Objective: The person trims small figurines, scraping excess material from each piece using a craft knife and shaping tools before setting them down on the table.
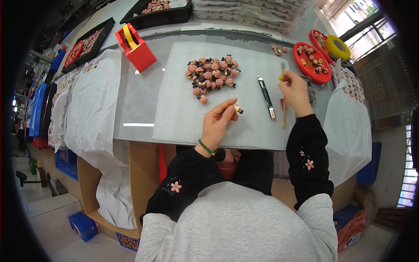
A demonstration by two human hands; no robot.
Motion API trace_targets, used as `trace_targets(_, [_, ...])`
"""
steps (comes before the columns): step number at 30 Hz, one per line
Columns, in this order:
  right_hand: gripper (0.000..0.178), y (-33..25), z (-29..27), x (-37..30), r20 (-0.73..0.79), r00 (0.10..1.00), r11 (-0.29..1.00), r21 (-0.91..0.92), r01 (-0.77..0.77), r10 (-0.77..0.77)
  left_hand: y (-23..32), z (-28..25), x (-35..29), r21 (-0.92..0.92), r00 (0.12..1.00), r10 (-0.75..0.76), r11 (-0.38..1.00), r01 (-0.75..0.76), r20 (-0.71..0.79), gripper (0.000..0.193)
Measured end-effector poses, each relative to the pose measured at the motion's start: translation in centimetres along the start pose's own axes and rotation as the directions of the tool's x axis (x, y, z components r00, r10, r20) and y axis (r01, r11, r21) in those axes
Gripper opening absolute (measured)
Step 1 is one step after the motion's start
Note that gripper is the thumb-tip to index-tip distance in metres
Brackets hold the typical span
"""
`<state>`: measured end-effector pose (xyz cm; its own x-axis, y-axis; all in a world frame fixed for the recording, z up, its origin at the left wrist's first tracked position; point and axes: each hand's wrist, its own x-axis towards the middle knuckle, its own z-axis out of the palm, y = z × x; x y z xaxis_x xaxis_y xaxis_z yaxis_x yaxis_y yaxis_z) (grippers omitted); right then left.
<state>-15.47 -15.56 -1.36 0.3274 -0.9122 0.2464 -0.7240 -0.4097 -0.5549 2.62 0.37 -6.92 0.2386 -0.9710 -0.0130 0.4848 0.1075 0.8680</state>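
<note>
My left hand (215, 126) pinches a small figurine (238, 109) between thumb and fingers, low over the white foam sheet (174, 118). Its body looks cream with a dark end. Off to the right, my right hand (297, 91) is closed, its fingertips at a small yellow piece (280, 77) of a thin, blurred tool whose kind I cannot make out. Beneath that hand lies a slim yellowish stick (284, 115) with a red part. A black utility knife (266, 97) rests between my hands. Beyond my left hand is a pile of pink-headed figurines (211, 74).
A red tape dispenser (137, 50) stands at left. Red dishes with figurines (312, 62) and a yellow roll (338, 47) sit at right. Black trays (157, 19) and stacked plastic-wrapped sheets (248, 15) line the back. White plastic sheets (94, 96) hang over the table's left side.
</note>
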Motion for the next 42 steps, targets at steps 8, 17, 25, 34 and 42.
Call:
trace_targets(8, [0.021, -3.8, -1.9, -4.3, -0.313, 0.948, 0.769, 0.592, 0.24, -0.055, -0.2, -0.1, 0.2, -0.051, 0.997, 0.006, 0.999, -0.002, 0.073, 0.029])
trace_targets(17, [0.024, -7.0, 0.3, -8.4, -0.067, 0.981, 0.767, 0.615, 0.185, -0.184, 0.2, 0.2, 0.0, 0.058, 0.998, -0.004, 0.998, 0.001, 0.064, 0.024])
trace_targets(25, [0.03, -7.9, 2.8, -7.3, -0.047, 0.962, 0.821, 0.511, 0.255, -0.27, 0.1, 0.2, 0.0, 0.032, 0.998, 0.01, 0.999, -0.012, 0.068, 0.022])
trace_targets(34, [0.027, -7.6, 3.5, -6.5, -0.112, 0.965, 0.818, 0.512, 0.261, -0.238, 0.1, 0.0, 0.0, 0.038, 0.998, 0.005, 0.999, -0.007, 0.055, 0.022])
trace_targets(42, [0.024, -7.1, 3.6, -7.0, -0.126, 0.922, 0.794, 0.474, 0.381, -0.367, -0.1, 0.0, -0.2, 0.031, 0.998, -0.02, 0.999, 0.018, 0.067, 0.024])
